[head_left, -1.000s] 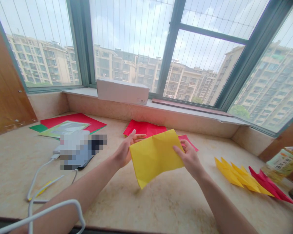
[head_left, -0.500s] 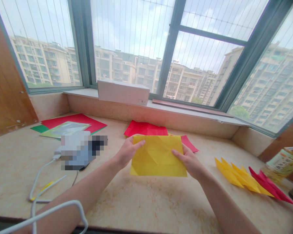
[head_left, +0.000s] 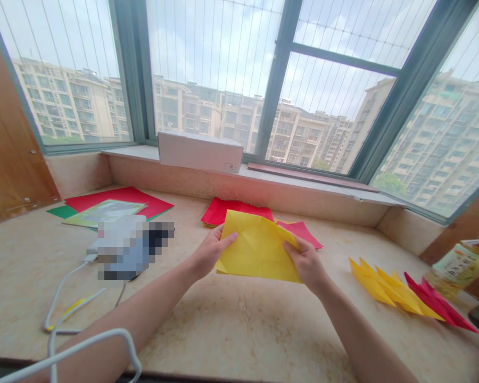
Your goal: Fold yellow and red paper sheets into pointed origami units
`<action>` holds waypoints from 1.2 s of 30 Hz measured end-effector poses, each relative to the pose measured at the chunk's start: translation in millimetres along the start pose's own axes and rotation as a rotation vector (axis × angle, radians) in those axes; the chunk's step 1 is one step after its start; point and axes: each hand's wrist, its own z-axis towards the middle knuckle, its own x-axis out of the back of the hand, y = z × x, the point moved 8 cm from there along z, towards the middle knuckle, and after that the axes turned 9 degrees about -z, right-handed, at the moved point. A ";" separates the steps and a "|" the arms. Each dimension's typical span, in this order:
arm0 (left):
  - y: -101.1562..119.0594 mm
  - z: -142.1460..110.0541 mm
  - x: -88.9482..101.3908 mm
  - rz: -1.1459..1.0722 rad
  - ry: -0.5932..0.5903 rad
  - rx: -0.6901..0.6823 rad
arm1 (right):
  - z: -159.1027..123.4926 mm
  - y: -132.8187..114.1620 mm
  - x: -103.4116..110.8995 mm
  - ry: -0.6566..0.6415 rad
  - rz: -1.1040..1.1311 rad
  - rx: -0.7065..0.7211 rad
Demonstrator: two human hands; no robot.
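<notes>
A creased sheet of yellow paper is held up above the counter between my two hands. My left hand grips its left edge, with the thumb on the face toward me. On the right edge, my right hand pinches the sheet the same way, its fingers mostly hidden behind. The paper tilts, its upper left corner standing higher than the right side. Behind it lie a stack of red paper and a separate pinkish-red sheet, both partly covered from view.
Folded yellow paper pieces and a folded red one stand at right, near a labelled bottle. Left are red sheets, a blurred-out item and a white cable. A white box sits on the sill.
The yellow paper has tilted: its upper left corner rose and its right side dropped. My right hand has turned and lowered slightly; both hands keep hold of the sheet.
</notes>
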 end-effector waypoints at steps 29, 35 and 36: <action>-5.3 -15.2 -26.3 0.229 -0.409 0.031 | -13.1 -25.5 -6.9 -0.104 -0.206 0.191; -2.6 -22.5 -31.8 0.289 -0.471 0.070 | -18.4 -31.4 -19.6 -0.258 -0.221 0.187; -4.4 -21.7 -31.2 0.293 -0.452 0.084 | -17.8 -31.2 -19.2 -0.245 -0.227 0.184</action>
